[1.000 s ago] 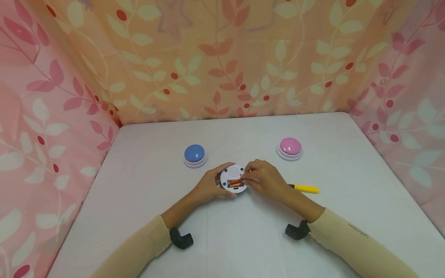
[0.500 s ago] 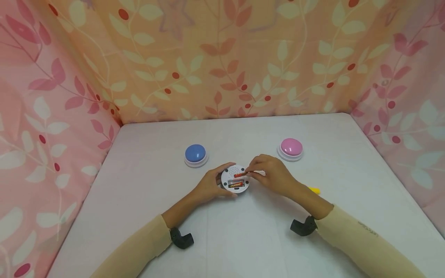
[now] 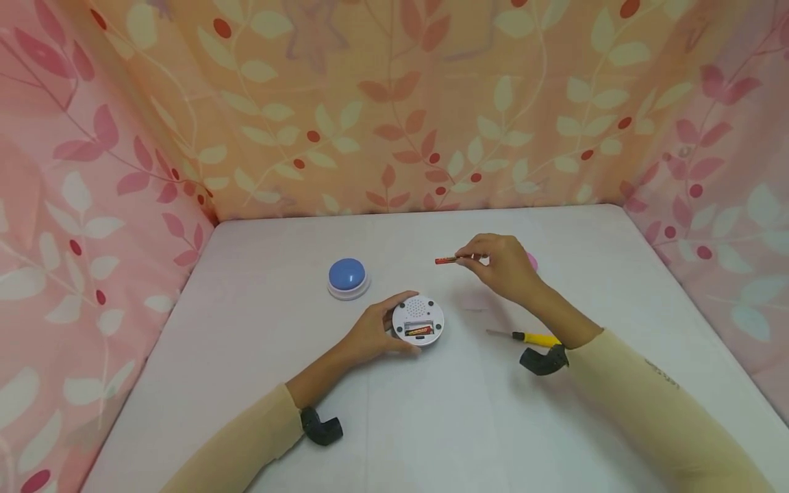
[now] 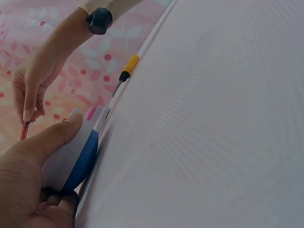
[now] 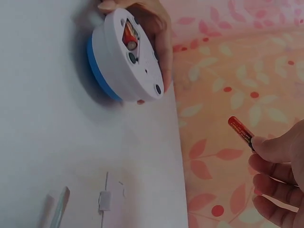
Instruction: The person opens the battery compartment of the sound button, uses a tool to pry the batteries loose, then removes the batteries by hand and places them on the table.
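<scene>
My left hand (image 3: 370,332) grips a round push-button light or buzzer (image 3: 416,306) by its side, white underside up. Its blue cap shows below in the right wrist view. The battery compartment is uncovered, with one red-and-black battery (image 3: 419,331) lying in its near slot. Up and to the right, my right hand (image 3: 502,267) pinches a second battery (image 5: 241,133) between thumb and fingertips, raised away from the device. A pink-capped button (image 3: 533,262) is mostly hidden behind the right hand.
A blue button (image 3: 346,275) stands at the back left of the white table (image 3: 277,274). To the right lie a yellow-handled screwdriver (image 3: 536,339) and a small white battery cover (image 3: 474,302). Patterned curtains (image 3: 394,103) enclose the table's back and sides.
The right hand has lifted one battery out of the compartment and carried it up and to the right. The left hand has stayed nearly in place on the device.
</scene>
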`<state>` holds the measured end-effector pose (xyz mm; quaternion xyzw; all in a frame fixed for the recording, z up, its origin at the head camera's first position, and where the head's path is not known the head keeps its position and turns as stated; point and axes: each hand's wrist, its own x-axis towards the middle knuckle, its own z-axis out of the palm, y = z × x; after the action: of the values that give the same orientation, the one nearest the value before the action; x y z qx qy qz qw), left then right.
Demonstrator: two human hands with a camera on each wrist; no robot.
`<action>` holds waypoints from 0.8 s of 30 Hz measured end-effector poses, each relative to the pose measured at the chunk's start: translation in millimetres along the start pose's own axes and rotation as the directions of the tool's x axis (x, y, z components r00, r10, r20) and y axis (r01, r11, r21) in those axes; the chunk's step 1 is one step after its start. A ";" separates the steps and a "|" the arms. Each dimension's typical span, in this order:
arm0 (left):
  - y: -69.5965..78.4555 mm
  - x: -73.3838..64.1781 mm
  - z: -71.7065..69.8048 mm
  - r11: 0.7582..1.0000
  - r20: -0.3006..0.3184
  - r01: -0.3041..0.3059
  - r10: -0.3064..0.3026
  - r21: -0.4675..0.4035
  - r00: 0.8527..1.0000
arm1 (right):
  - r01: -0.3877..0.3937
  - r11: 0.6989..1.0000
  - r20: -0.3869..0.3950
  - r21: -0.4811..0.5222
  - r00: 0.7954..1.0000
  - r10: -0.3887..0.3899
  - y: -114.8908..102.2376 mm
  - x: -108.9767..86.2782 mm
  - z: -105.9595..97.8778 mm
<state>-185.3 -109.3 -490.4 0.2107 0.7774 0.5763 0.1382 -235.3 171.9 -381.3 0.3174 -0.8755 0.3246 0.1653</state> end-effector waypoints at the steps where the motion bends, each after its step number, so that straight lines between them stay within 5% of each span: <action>1: 0.0 -0.1 -0.1 1.000 -0.001 0.000 0.000 -0.001 1.000 | -0.007 1.000 0.001 -0.006 1.000 0.007 2.6 3.6 0.5; 9: 0.7 0.1 -0.6 1.000 -0.003 -0.002 0.002 0.009 1.000 | -0.091 0.995 0.033 -0.039 0.995 0.092 25.1 25.0 10.1; 24: -1.2 1.4 -1.5 0.999 0.011 -0.039 0.039 -0.012 0.999 | -0.276 0.950 0.105 -0.147 0.950 0.293 55.4 53.2 31.1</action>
<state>-187.4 -110.2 -491.1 0.2284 0.7688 0.5824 0.1325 -314.2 159.7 -403.4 0.1960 -0.9401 0.2667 0.0818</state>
